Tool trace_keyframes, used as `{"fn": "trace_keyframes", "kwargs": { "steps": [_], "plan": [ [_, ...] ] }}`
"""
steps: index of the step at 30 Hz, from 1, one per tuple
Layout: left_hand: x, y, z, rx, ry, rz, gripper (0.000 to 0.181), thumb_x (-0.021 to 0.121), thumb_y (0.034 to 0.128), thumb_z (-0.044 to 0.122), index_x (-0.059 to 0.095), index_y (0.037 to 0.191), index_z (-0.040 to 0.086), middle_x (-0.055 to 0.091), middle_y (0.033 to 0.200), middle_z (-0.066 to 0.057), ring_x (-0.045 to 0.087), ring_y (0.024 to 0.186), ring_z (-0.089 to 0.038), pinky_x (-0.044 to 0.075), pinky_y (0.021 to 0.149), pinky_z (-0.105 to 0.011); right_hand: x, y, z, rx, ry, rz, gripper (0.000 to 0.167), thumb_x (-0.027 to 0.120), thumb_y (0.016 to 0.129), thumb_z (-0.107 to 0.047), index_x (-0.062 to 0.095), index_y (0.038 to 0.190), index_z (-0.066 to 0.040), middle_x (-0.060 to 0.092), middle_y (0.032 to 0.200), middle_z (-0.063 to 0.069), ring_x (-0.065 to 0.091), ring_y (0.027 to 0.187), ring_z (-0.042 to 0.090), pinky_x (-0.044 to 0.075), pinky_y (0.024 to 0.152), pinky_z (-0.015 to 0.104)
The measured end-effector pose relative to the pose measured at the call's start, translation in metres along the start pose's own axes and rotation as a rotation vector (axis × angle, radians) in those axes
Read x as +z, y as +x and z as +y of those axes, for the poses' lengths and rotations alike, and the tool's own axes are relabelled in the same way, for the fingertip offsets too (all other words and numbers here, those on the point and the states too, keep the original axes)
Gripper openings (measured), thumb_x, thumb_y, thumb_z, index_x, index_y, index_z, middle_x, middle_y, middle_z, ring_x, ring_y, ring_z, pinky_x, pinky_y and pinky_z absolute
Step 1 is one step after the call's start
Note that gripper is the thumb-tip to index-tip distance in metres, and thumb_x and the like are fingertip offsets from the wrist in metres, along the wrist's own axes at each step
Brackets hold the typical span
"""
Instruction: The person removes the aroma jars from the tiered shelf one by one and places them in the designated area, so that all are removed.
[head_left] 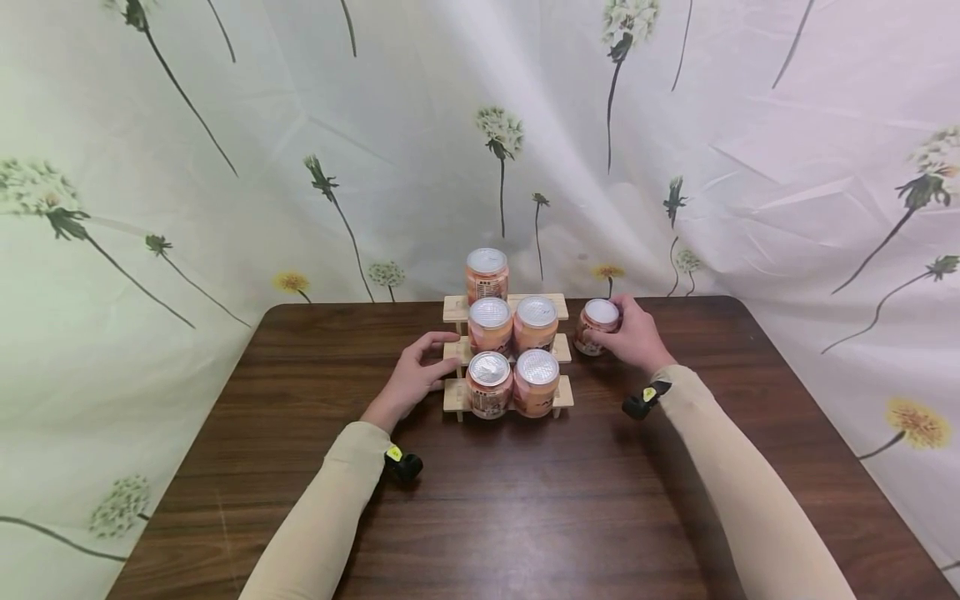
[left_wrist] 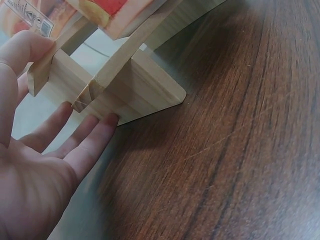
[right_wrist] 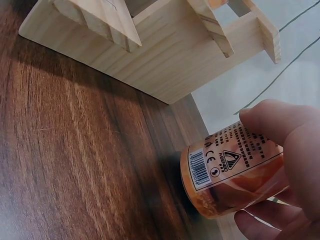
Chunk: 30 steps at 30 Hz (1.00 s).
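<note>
A three-step wooden rack [head_left: 564, 392] bears orange-pink cans with silver lids: one top-tier can [head_left: 487, 279] at the left, two on the middle step and two on the bottom step [head_left: 536, 392]. To its right, my right hand [head_left: 637, 337] grips another can [head_left: 597, 327] between thumb and fingers, upright and low over the table; I cannot tell whether its base touches. The label and barcode of this can [right_wrist: 235, 165] show in the right wrist view. My left hand [head_left: 416, 371] rests its fingertips on the rack's left side [left_wrist: 145, 92], fingers extended and loosely spread.
The rack stands near the back of a dark brown wood-grain table [head_left: 510, 508]. Behind the table hangs a pale curtain [head_left: 420, 167] printed with dandelions. A black wrist camera is strapped to each sleeve end.
</note>
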<state>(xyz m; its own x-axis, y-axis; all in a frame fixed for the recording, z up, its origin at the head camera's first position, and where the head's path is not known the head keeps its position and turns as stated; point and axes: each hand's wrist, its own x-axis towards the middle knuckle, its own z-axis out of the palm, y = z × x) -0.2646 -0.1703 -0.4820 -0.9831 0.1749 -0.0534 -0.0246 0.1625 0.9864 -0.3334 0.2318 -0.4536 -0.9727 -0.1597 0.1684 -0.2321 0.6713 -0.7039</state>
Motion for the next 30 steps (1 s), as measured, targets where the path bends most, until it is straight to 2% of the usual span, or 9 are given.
{"fn": "trace_keyframes", "kwargs": {
  "steps": [11,20,26,30],
  "plan": [
    [-0.001,0.002,0.0,0.014,0.006,0.004,0.044,0.076,0.0995,0.027,0.062,0.14,0.019,0.047,0.146,-0.017,0.057,0.121,-0.032,0.059,0.085,-0.04,0.002,0.0,0.001,-0.005,-0.005,0.007,0.063,0.087,0.088,-0.024,0.049,0.131,0.002,0.062,0.127,0.025,0.062,0.116,0.04,0.051,0.099,0.056],
    [0.002,-0.002,0.0,0.019,0.001,0.01,0.045,0.075,0.1002,0.027,0.062,0.142,0.019,0.049,0.145,-0.017,0.06,0.118,-0.03,0.059,0.084,-0.038,0.004,0.0,0.002,0.011,0.019,-0.016,0.065,0.086,0.089,-0.028,0.047,0.133,0.0,0.06,0.13,0.024,0.06,0.12,0.04,0.049,0.102,0.056],
    [0.003,-0.002,0.0,0.016,0.001,0.014,0.044,0.075,0.1007,0.026,0.062,0.142,0.019,0.051,0.142,-0.017,0.06,0.117,-0.029,0.059,0.082,-0.036,-0.008,0.0,-0.011,0.031,0.034,-0.05,0.081,0.081,0.093,-0.042,0.039,0.15,-0.002,0.051,0.148,0.027,0.053,0.133,0.043,0.045,0.109,0.059],
    [0.002,-0.001,-0.001,0.013,0.004,0.014,0.044,0.075,0.1008,0.025,0.061,0.143,0.019,0.051,0.142,-0.017,0.06,0.117,-0.029,0.058,0.082,-0.036,-0.019,0.003,-0.031,-0.003,0.065,-0.024,0.086,0.074,0.096,-0.051,0.035,0.158,-0.005,0.043,0.16,0.023,0.04,0.148,0.042,0.035,0.117,0.061]
  ]
}}
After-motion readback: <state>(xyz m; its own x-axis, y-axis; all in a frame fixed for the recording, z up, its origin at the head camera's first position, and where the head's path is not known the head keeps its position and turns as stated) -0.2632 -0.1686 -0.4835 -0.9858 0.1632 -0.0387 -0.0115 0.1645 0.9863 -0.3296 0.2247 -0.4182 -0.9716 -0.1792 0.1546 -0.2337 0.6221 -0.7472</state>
